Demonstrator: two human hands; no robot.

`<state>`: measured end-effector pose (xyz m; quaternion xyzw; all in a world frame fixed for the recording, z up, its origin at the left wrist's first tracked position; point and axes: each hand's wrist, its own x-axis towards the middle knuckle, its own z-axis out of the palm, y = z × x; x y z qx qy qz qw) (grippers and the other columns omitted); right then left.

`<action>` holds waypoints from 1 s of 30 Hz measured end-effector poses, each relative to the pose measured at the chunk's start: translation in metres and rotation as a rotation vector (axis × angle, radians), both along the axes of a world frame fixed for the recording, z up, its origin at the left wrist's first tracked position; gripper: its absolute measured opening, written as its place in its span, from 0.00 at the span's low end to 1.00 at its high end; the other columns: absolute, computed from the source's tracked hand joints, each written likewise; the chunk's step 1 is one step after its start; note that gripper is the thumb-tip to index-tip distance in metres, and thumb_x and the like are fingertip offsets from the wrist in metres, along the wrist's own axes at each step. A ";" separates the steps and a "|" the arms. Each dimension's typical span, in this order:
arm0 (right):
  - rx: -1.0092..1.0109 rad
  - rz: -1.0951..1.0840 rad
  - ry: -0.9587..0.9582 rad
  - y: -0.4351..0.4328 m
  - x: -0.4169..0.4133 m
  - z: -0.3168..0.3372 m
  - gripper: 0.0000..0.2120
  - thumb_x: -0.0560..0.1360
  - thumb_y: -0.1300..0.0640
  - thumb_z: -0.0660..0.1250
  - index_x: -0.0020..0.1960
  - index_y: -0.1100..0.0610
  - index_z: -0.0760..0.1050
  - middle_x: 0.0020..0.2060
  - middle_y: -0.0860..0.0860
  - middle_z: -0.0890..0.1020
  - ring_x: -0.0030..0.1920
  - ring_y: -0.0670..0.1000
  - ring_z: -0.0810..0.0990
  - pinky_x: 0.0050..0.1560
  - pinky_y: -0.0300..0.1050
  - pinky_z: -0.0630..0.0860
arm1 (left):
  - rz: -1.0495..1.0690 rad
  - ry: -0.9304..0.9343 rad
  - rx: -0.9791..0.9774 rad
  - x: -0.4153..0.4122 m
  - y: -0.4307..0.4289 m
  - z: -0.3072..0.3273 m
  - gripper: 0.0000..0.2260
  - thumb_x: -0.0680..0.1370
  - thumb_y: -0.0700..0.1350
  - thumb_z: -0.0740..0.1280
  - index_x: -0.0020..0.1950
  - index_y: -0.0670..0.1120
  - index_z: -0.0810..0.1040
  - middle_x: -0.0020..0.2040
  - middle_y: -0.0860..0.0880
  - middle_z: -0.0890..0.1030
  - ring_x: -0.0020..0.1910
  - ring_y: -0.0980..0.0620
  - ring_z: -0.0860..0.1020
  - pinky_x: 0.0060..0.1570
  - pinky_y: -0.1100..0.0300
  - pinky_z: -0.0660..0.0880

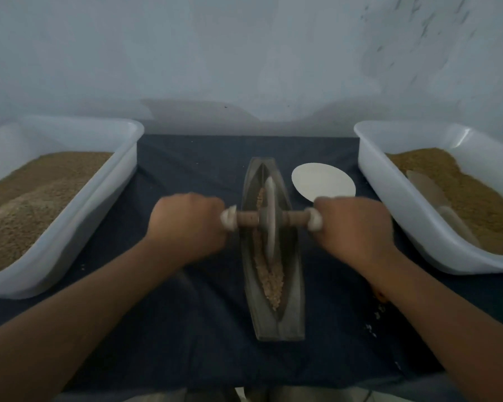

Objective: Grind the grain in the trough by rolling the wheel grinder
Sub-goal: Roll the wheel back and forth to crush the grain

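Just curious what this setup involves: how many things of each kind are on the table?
white tubs: 2
trough: 1
wheel grinder: 1
white disc: 1
pale scoop in right tub: 1
total: 6

The blurred left hand (186, 224) and blurred right hand (352, 224) hide the outer ends of the brown wooden handle (246, 218) of the grey wheel grinder (270, 198), the right hand covers the near edge of the flat white round disc (323, 181), and the left white plastic tub (99, 204) and right white plastic tub (389, 204) run off the picture's sides.
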<state>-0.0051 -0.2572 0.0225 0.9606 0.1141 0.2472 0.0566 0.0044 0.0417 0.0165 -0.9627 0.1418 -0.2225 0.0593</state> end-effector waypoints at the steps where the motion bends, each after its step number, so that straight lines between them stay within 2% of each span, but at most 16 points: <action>1: -0.003 -0.040 0.026 0.005 0.018 0.003 0.18 0.79 0.42 0.61 0.34 0.47 0.63 0.26 0.45 0.70 0.26 0.46 0.66 0.27 0.41 0.60 | 0.032 0.036 -0.022 0.020 -0.006 0.007 0.16 0.71 0.59 0.65 0.32 0.51 0.65 0.28 0.55 0.66 0.27 0.47 0.67 0.32 0.59 0.64; 3: 0.045 -0.083 0.084 0.013 0.050 0.009 0.15 0.78 0.47 0.65 0.35 0.49 0.68 0.29 0.47 0.74 0.28 0.48 0.68 0.29 0.43 0.62 | 0.065 0.098 -0.044 0.051 -0.017 0.025 0.14 0.72 0.57 0.64 0.32 0.51 0.68 0.30 0.54 0.69 0.30 0.46 0.70 0.34 0.57 0.68; 5: 0.099 -0.083 0.092 0.016 0.059 0.014 0.15 0.76 0.49 0.68 0.34 0.51 0.69 0.28 0.47 0.73 0.29 0.48 0.69 0.30 0.44 0.65 | 0.071 0.110 -0.037 0.060 -0.022 0.033 0.13 0.73 0.56 0.65 0.33 0.51 0.68 0.31 0.54 0.70 0.31 0.46 0.71 0.35 0.57 0.69; 8: 0.055 -0.070 0.122 0.008 0.031 0.009 0.16 0.79 0.42 0.58 0.35 0.47 0.67 0.28 0.46 0.72 0.28 0.48 0.71 0.32 0.46 0.72 | 0.052 0.075 -0.013 0.024 -0.013 0.024 0.15 0.73 0.56 0.66 0.32 0.51 0.65 0.29 0.55 0.67 0.29 0.46 0.71 0.32 0.59 0.65; 9: 0.051 -0.030 0.103 0.003 0.014 0.004 0.16 0.77 0.40 0.54 0.35 0.46 0.66 0.27 0.45 0.71 0.27 0.47 0.71 0.30 0.47 0.75 | 0.015 0.027 -0.017 0.004 -0.008 0.016 0.17 0.73 0.57 0.67 0.32 0.51 0.63 0.28 0.55 0.66 0.27 0.47 0.71 0.30 0.60 0.63; 11: 0.090 0.097 0.057 -0.007 -0.019 -0.006 0.14 0.72 0.40 0.52 0.35 0.46 0.69 0.26 0.42 0.70 0.24 0.49 0.72 0.27 0.51 0.77 | -0.087 -0.063 -0.071 -0.032 0.002 0.000 0.19 0.72 0.57 0.69 0.32 0.52 0.61 0.26 0.55 0.65 0.22 0.47 0.70 0.28 0.61 0.61; 13: 0.118 0.181 0.021 -0.013 -0.033 -0.012 0.14 0.69 0.42 0.56 0.35 0.49 0.72 0.26 0.45 0.70 0.23 0.51 0.72 0.24 0.50 0.74 | -0.143 -0.089 -0.119 -0.048 0.008 -0.009 0.19 0.71 0.56 0.72 0.32 0.53 0.64 0.25 0.54 0.68 0.20 0.47 0.69 0.27 0.62 0.61; 15: 0.077 0.122 -0.030 -0.010 -0.025 -0.009 0.13 0.72 0.42 0.57 0.33 0.48 0.68 0.24 0.43 0.66 0.22 0.47 0.66 0.22 0.41 0.63 | -0.102 -0.073 -0.093 -0.039 0.005 -0.007 0.19 0.69 0.55 0.75 0.31 0.52 0.66 0.25 0.54 0.69 0.20 0.47 0.69 0.27 0.63 0.61; 16: 0.039 0.074 -0.048 -0.007 -0.014 -0.007 0.15 0.76 0.42 0.57 0.33 0.46 0.65 0.24 0.43 0.65 0.22 0.45 0.64 0.23 0.39 0.59 | -0.062 -0.059 -0.059 -0.027 0.000 -0.003 0.19 0.70 0.56 0.73 0.31 0.51 0.65 0.25 0.54 0.68 0.21 0.48 0.69 0.28 0.63 0.61; 19: 0.013 -0.017 0.005 0.004 0.030 -0.002 0.17 0.81 0.43 0.61 0.36 0.47 0.65 0.27 0.45 0.69 0.26 0.47 0.68 0.27 0.43 0.67 | 0.020 0.014 -0.066 0.027 -0.012 0.012 0.17 0.73 0.60 0.63 0.32 0.51 0.66 0.28 0.55 0.70 0.26 0.49 0.71 0.31 0.60 0.64; 20: 0.009 -0.032 0.006 0.008 0.042 0.001 0.17 0.80 0.46 0.65 0.35 0.47 0.65 0.27 0.45 0.69 0.26 0.47 0.67 0.27 0.43 0.65 | 0.041 0.051 -0.085 0.043 -0.015 0.017 0.16 0.74 0.60 0.62 0.32 0.51 0.67 0.29 0.55 0.71 0.29 0.48 0.73 0.32 0.59 0.67; 22: 0.015 -0.024 -0.010 0.016 0.055 0.012 0.22 0.74 0.53 0.73 0.32 0.48 0.62 0.25 0.45 0.66 0.25 0.45 0.63 0.26 0.39 0.56 | 0.071 0.097 -0.114 0.059 -0.018 0.021 0.16 0.75 0.59 0.61 0.33 0.51 0.69 0.31 0.54 0.73 0.31 0.46 0.75 0.35 0.57 0.71; 23: 0.016 -0.019 0.017 0.017 0.054 0.016 0.21 0.73 0.54 0.74 0.31 0.48 0.63 0.25 0.45 0.66 0.24 0.45 0.62 0.26 0.39 0.55 | 0.079 0.103 -0.124 0.058 -0.017 0.020 0.15 0.74 0.58 0.62 0.33 0.51 0.69 0.31 0.54 0.72 0.31 0.46 0.74 0.35 0.57 0.71; 26: -0.031 -0.001 0.031 0.010 0.029 0.011 0.17 0.77 0.46 0.69 0.34 0.48 0.68 0.26 0.45 0.68 0.25 0.45 0.65 0.25 0.42 0.62 | 0.030 0.021 -0.117 0.023 -0.007 0.003 0.15 0.73 0.58 0.60 0.31 0.52 0.64 0.28 0.56 0.67 0.26 0.49 0.68 0.30 0.59 0.65; 28: -0.057 0.065 -0.017 0.002 0.001 0.004 0.20 0.73 0.44 0.70 0.33 0.46 0.61 0.24 0.43 0.61 0.23 0.43 0.59 0.25 0.39 0.54 | -0.058 -0.058 -0.137 -0.010 0.003 -0.014 0.16 0.72 0.59 0.60 0.31 0.53 0.61 0.26 0.56 0.65 0.23 0.50 0.64 0.28 0.62 0.60; 30: -0.067 0.132 -0.037 -0.005 -0.015 -0.001 0.23 0.69 0.45 0.73 0.34 0.44 0.58 0.24 0.42 0.58 0.22 0.43 0.58 0.26 0.38 0.53 | -0.112 -0.104 -0.160 -0.032 0.011 -0.023 0.16 0.73 0.59 0.61 0.31 0.54 0.61 0.25 0.56 0.64 0.21 0.51 0.61 0.27 0.64 0.56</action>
